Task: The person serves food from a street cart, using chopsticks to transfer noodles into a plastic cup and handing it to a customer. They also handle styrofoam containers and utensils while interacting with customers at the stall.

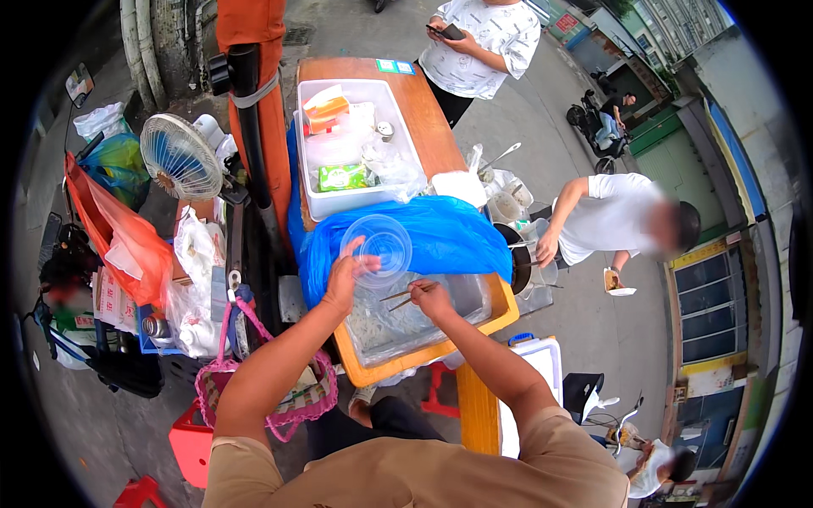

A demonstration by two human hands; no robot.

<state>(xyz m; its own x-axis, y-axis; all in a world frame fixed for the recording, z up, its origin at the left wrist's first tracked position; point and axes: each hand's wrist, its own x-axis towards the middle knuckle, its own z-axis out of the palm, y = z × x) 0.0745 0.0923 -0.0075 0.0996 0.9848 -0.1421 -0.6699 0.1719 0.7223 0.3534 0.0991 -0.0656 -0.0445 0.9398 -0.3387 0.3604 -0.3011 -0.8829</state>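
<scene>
My left hand [345, 277] grips a round clear plastic bowl [398, 236] by its near left side, tilting its open mouth up towards me. In my right hand [433, 300] is a pair of wooden chopsticks [399, 296], their tips slightly apart and pointing left. Both hands are over a yellow-rimmed box [505, 312] lined with clear plastic film. Pale, speckled contents [397, 330] show inside the liner; what they are I cannot tell. A blue plastic bag [438, 222] is spread just beyond the bowl.
Beyond stands a white plastic tub [306, 152] of bags and packets on a wooden table [413, 120]. A person [603, 219] at the right reaches towards a dark pot [522, 260]. Another person [483, 44] holds a phone. A fan [181, 155] and pink woven basket [327, 381] are left.
</scene>
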